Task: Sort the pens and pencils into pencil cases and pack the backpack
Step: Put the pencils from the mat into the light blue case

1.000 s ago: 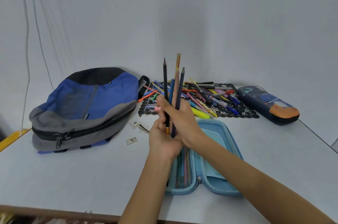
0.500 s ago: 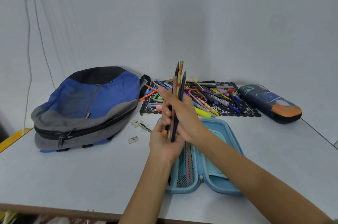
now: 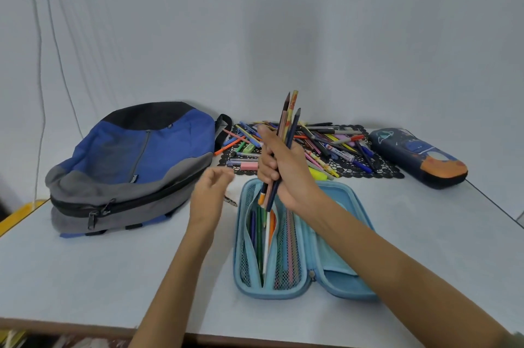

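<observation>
My right hand (image 3: 286, 174) grips a bunch of pencils (image 3: 289, 120), held almost upright, their lower ends just above the far end of the open light-blue pencil case (image 3: 334, 288). The case's mesh pocket holds several pencils (image 3: 263, 237). My left hand (image 3: 211, 191) hovers left of the case, blurred, fingers loosely curled, holding nothing. A pile of pens and pencils (image 3: 334, 143) lies on a black lace mat (image 3: 382, 171) behind the case. A shut dark-blue pencil case (image 3: 416, 157) lies at the far right. The blue and grey backpack (image 3: 127, 166) lies on the left, zipped.
The white table (image 3: 85, 276) has its front edge near me and a right edge past the dark case. A small key-like object (image 3: 230, 201) lies between my left hand and the light-blue case. A white wall stands close behind.
My left hand has let go of the bunch and moved away to the left. My right hand alone now holds the pencils, over the case's far end.
</observation>
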The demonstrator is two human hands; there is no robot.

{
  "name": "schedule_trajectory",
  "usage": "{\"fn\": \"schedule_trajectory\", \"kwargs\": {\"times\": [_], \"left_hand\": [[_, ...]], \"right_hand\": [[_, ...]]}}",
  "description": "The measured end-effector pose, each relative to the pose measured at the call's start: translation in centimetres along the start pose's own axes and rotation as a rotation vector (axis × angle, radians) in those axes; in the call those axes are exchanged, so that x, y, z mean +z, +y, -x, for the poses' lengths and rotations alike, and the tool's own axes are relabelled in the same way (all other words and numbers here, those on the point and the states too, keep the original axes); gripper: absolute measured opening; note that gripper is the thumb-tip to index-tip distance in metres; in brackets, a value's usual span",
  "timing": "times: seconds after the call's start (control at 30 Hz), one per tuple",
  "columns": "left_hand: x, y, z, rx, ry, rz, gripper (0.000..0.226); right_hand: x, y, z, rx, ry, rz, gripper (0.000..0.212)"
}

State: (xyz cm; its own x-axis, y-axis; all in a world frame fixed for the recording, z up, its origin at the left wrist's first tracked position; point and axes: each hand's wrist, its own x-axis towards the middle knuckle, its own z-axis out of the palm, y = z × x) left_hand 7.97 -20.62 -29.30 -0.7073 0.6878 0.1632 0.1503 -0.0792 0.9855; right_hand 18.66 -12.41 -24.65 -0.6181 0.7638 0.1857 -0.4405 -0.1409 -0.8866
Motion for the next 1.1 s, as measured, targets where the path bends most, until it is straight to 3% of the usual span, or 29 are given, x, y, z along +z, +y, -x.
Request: {"fn": "schedule_trajectory", "kwargs": {"times": [0.13, 0.27, 0.37, 0.53, 0.67, 1.1], "left_hand": [[-0.9, -2.6, 0.0, 0.195, -0.190, -0.617, 0.039], [-0.7, -3.8, 0.2, 0.297, -0.144, -0.852, 0.029], [-0.5, -4.1, 0.3, 0.370, -0.058, -0.828, 0.017], [-0.1, -4.1, 1.2, 0.353, -0.029, -0.573, 0.021], [0.1, -4.5, 1.4, 0.314, -0.021, -0.559, 0.019], [0.4, -4.8, 1.6, 0.271, -0.043, -0.568, 0.013]], "right_hand": [[0.0, 1.6, -0.1, 0.133, 0.093, -0.002, 0.043], [-0.3, 3.1, -0.1, 0.290, 0.177, 0.037, 0.037], [-0.5, 3.8, -0.2, 0.371, 0.196, 0.061, 0.040], [-0.6, 3.8, -0.2, 0.410, 0.204, 0.116, 0.028], [-0.3, 3.4, 0.4, 0.465, 0.210, 0.116, 0.015], [-0.4, 3.1, 3.9, 0.472, 0.166, 0.053, 0.014]]}}
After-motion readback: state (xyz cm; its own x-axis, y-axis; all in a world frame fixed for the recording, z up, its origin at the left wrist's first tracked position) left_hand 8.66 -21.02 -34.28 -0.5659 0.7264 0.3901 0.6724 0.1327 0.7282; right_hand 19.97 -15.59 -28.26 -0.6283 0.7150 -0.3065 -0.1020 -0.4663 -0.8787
